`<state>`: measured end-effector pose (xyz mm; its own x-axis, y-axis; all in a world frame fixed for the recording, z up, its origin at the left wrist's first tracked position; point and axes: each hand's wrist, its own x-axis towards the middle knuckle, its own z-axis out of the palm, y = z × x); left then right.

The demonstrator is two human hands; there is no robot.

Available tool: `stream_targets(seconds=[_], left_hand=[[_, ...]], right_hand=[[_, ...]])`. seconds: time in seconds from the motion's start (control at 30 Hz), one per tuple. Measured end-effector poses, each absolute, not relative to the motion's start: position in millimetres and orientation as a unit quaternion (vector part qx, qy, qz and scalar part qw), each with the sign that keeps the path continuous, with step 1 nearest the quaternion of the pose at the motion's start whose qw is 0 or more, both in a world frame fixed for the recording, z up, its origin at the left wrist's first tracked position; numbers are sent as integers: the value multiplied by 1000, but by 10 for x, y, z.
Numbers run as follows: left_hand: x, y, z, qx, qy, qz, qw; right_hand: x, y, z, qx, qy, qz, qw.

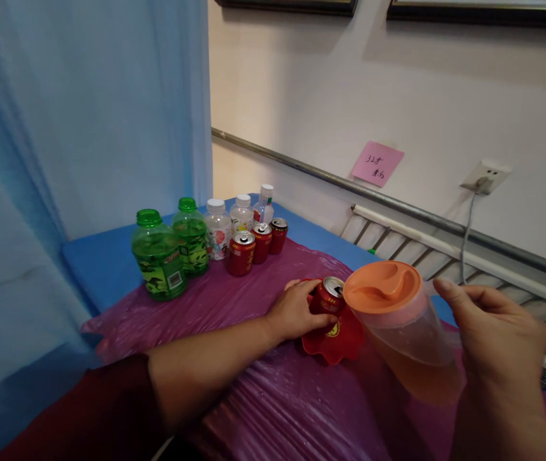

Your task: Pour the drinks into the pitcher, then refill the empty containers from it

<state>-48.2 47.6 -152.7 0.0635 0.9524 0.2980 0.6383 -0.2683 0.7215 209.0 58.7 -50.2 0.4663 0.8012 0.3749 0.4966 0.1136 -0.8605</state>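
My left hand [297,312] is wrapped round a red drink can [329,296] with an opened silver top. The can stands over a red wavy-edged dish [333,346] with a yellow mark. In my right hand [498,333] is the handle of a clear plastic pitcher [414,349]. Its orange lid [383,286] tilts toward the can, and the spout side is right beside the can's top. Brownish liquid lies in the pitcher's lower part. Whether any liquid flows from the spout cannot be made out.
Several red cans [241,254], clear bottles with white caps [218,230] and two green bottles [158,259] stand at the back left. Purple plastic sheeting [263,384] covers the blue table [95,262]. A radiator [407,240] and plugged socket [486,176] are along the wall.
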Motion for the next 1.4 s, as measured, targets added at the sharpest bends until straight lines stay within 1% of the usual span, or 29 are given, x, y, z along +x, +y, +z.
stream_targets(seconds=[1.4], left_hand=[[-478, 491, -1596, 700, 560, 389, 211]], right_hand=[[2136, 631, -560, -665, -491, 123, 549]])
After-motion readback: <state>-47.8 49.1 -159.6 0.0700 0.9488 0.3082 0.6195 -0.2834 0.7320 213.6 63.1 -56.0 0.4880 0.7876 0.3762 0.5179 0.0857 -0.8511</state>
